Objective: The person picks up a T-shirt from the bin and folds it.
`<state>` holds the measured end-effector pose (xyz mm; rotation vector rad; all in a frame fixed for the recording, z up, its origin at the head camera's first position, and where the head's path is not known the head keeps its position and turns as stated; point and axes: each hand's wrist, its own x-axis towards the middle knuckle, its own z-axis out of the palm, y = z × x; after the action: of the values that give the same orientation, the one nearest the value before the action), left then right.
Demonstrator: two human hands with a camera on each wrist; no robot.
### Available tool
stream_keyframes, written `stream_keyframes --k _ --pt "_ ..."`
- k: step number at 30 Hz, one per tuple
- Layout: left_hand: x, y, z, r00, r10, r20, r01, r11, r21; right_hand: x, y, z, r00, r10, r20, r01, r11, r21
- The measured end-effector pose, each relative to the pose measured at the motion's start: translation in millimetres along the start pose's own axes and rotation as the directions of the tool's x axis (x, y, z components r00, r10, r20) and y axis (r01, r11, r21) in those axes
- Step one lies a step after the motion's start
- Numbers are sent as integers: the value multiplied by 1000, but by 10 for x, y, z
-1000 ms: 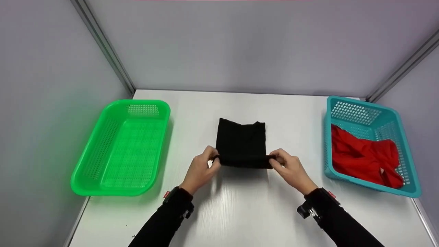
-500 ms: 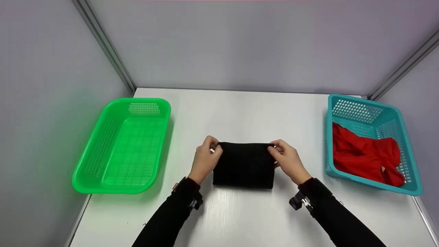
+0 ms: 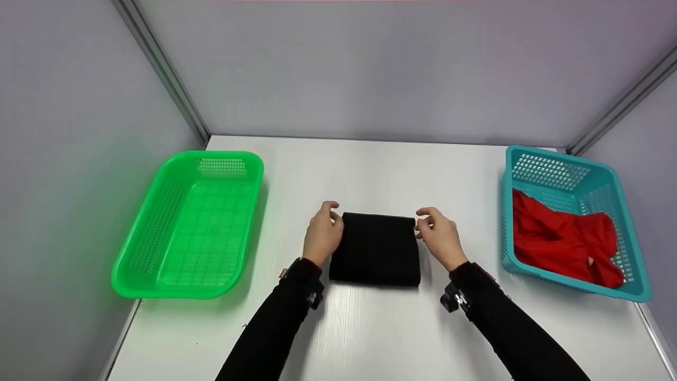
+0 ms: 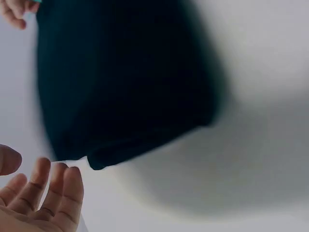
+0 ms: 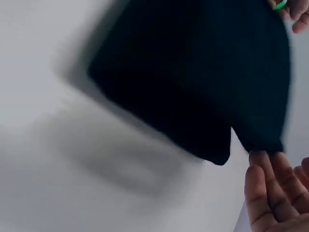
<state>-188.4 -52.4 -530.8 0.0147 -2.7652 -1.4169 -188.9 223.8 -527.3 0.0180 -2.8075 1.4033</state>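
A black cloth (image 3: 374, 250), folded into a flat square, lies on the white table in the head view. My left hand (image 3: 323, 232) is beside its far left corner, thumb apart from the loosely bent fingers. In the left wrist view, the left fingers (image 4: 68, 198) are just off the cloth's corner. By the far right corner is my right hand (image 3: 440, 236), its fingers loosely bent and the thumb away from them. The right wrist view shows the right fingertips (image 5: 277, 157) right at a corner of the cloth, with a layered fold beside them.
At the left of the table (image 3: 370, 333) stands a green plastic basket (image 3: 240, 275). A teal basket (image 3: 574, 290) at the right holds a crumpled red cloth (image 3: 560, 238). Grey panels (image 3: 370, 69) enclose the table at the back and sides.
Both hands folded the cloth's near edge over toward the back, drew the cloth nearer, and then let go of its far corners. The cloth is now a smaller, flat square.
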Motion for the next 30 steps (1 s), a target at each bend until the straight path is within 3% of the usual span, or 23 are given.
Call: stream_keyframes --k 5,8,12,15,19,21,27,30 --pt "-174 -139 -18 996 58 64 -68 985 157 -192 137 41 989 -142 30 145 969 -200" --pt "-329 -245 -50 990 37 139 -70 970 234 -334 215 53 985 -148 87 167 947 -276" --pt "-509 -389 -77 967 -78 242 21 973 230 -492 294 55 984 34 176 17 959 -281" --pt "-594 -463 -92 943 -139 302 108 987 115 -589 333 66 950 175 257 -136 977 -162" --pt "-648 -496 -94 920 -125 372 163 984 -73 -691 368 88 897 244 370 -286 956 63" --pt "-660 -505 -77 919 -102 382 153 983 -106 -720 387 105 886 251 391 -312 945 102" --pt "-736 -546 -16 921 -98 377 85 995 50 -798 431 189 904 261 339 -263 964 -40" --pt "-768 -559 -12 917 -103 385 68 992 105 -807 422 204 900 274 340 -263 962 -79"
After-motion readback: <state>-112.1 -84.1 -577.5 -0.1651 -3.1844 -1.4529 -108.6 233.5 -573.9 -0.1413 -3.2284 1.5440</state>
